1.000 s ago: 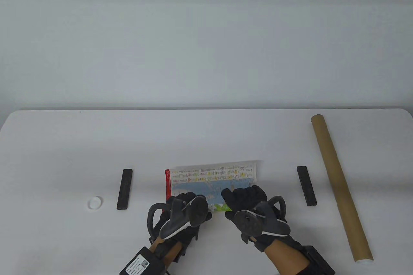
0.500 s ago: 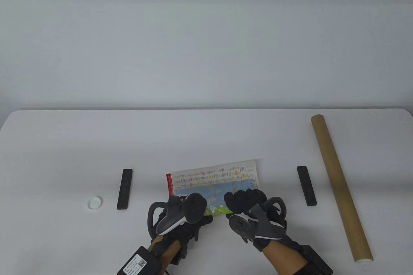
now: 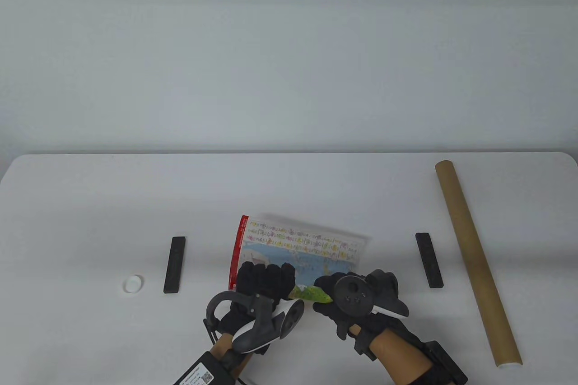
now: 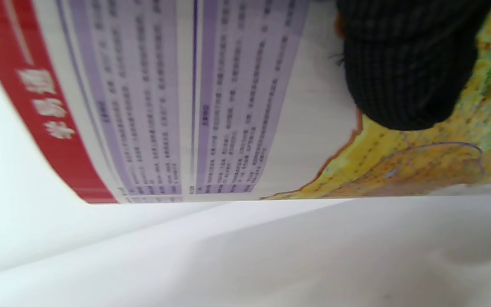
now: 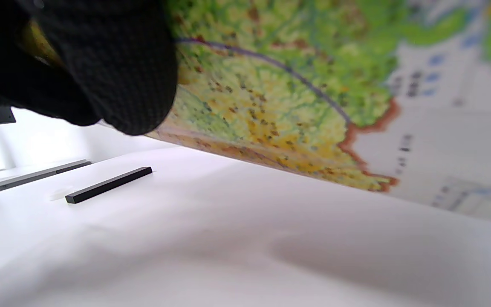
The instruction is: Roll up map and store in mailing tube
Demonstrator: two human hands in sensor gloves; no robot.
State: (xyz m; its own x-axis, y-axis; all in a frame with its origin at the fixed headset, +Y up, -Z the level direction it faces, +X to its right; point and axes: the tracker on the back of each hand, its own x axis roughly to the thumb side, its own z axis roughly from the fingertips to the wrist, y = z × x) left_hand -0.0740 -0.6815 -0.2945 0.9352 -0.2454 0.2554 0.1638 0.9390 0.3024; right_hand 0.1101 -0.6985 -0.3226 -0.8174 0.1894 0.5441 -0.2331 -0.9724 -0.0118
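Note:
The colourful map [image 3: 298, 245], with a red strip along its left edge, lies askew at the table's front middle, its near part curled up off the surface. My left hand [image 3: 264, 279] grips the near left part and my right hand [image 3: 343, 297] grips the near right part, where the green printed side [image 3: 311, 293] shows between them. In the left wrist view a gloved finger [image 4: 403, 64] lies on the map [image 4: 186, 106], which hangs above the table. The right wrist view shows gloved fingers [image 5: 100, 64] on the map [image 5: 292, 85]. The brown mailing tube [image 3: 474, 263] lies at the right.
Two black bars lie flat either side of the map, one to the left [image 3: 174, 264] and one to the right [image 3: 429, 260]. A small white cap [image 3: 133, 284] sits further left. The tube's open end [image 3: 509, 363] faces the front edge.
The map has swung askew: its far left corner moved away, its far right corner came nearer. Both hands turned on its near edge, and more green print shows between them.

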